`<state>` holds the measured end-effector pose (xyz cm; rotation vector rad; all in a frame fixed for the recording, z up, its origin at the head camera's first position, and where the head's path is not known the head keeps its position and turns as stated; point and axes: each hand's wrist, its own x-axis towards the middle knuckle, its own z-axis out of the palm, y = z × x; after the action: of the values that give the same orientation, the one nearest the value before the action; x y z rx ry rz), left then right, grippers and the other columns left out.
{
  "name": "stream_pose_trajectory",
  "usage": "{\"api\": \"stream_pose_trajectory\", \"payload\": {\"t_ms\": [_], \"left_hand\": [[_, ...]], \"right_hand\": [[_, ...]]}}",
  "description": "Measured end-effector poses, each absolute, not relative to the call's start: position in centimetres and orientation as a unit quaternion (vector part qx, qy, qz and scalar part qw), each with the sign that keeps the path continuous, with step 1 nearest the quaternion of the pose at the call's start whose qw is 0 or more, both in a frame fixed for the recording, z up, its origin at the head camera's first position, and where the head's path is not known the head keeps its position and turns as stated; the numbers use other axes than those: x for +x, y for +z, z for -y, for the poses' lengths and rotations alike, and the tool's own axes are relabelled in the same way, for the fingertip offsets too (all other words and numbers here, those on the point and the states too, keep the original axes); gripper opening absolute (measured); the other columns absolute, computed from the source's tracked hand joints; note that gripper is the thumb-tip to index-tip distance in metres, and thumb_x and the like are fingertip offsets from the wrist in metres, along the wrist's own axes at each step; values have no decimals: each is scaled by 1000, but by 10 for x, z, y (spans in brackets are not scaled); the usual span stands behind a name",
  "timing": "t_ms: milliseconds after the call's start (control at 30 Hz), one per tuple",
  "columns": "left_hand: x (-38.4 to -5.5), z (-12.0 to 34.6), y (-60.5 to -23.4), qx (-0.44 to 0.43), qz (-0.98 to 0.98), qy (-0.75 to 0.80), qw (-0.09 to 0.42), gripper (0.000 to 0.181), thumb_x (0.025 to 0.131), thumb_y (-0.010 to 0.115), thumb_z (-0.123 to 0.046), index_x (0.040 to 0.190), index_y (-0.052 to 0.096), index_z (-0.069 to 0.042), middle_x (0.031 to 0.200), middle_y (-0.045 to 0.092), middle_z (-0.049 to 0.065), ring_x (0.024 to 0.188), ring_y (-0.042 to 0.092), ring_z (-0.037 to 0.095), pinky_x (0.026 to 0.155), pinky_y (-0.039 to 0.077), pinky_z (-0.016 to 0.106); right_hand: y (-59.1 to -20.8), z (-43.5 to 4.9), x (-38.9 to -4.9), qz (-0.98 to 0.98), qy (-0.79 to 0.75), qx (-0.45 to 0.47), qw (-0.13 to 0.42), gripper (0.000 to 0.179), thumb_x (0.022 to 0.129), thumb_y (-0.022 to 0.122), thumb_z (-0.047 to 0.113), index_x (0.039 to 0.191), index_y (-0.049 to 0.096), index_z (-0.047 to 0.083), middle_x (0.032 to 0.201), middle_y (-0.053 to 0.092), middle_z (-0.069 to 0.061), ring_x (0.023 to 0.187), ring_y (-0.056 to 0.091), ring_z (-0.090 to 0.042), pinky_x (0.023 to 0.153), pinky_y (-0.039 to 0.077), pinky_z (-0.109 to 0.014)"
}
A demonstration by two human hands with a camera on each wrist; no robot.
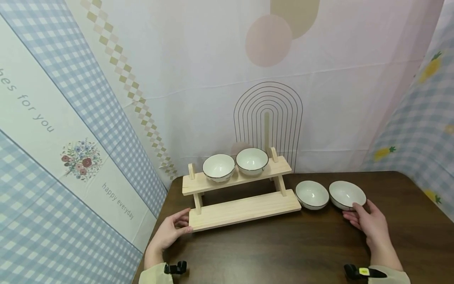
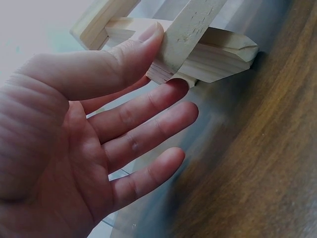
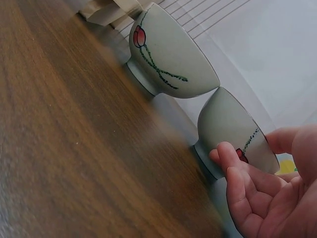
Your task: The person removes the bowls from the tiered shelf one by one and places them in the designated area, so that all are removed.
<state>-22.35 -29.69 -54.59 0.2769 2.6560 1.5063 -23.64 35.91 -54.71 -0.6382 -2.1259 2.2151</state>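
The bowl [image 1: 347, 192] at the right of the table [image 1: 269, 252], just beside another bowl [image 1: 312, 195], is pinched near its rim by the right hand [image 1: 372, 224], best held level without knocking its neighbour, while the left hand [image 1: 169, 232] lightly pinches the end of the wooden shelf [image 1: 244, 210].

We lose the start of the lettering [image 1: 26, 101] at the head view's left edge, and the rack [image 2: 184, 39] runs past the left wrist view's top. In the right wrist view, the right hand [image 3: 272, 193] partly hides 1 bowl [image 3: 229, 121], whose inside we cannot see.
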Motion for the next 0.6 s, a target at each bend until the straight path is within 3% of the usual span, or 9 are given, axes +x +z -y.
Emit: {"api": "stream_pose_trajectory", "payload": {"t_ms": [600], "left_hand": [[-222,296,-543,90,-855,509,42,72,91,86,-6,152,52,9,117,74,16,103,71,29,89,56,38]], "right_hand": [[-548,-359,-236,688,701,-189,1,94,114,50,39,166,-22,9,82,79,4,75,77,-7,66,60,-24]]}}
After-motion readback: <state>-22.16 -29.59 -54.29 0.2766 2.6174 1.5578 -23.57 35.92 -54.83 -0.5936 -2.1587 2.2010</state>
